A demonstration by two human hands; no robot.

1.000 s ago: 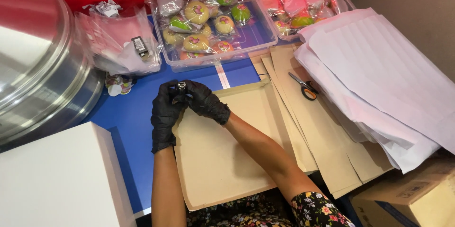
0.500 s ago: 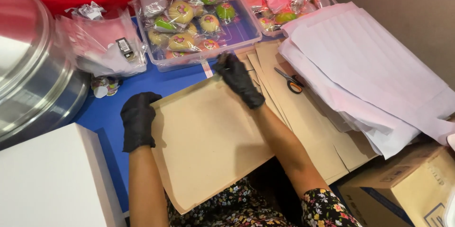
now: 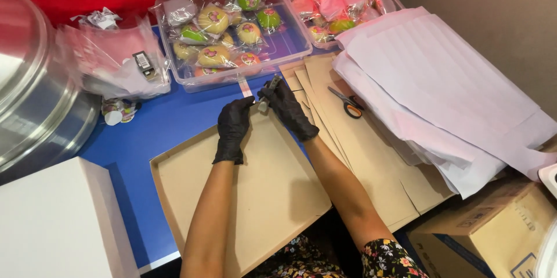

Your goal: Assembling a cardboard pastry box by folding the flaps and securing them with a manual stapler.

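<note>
Both black-gloved hands have come together again at the far corner of the flat brown cardboard tray (image 3: pixel 255 197) on the blue worktop (image 3: pixel 156 133). Left hand (image 3: pixel 232 130) grips the folded tray edge; right hand (image 3: pixel 287 107) is closed around a small metal stapler (image 3: pixel 267 93) at that corner, near the clear plastic tub of wrapped sweets (image 3: pixel 232 28).

Before us on the blue surface (image 3: pixel 162 133) lies a flat brown cardboard tray (image 3: pixel 255 191); behind it two clear plastic tubs (image 3: pixel 232 28), right of it orange-handled scissors (image 3: pixel 348 103) on stacked cardboard sheets (image 3: pixel 377 156).
</note>
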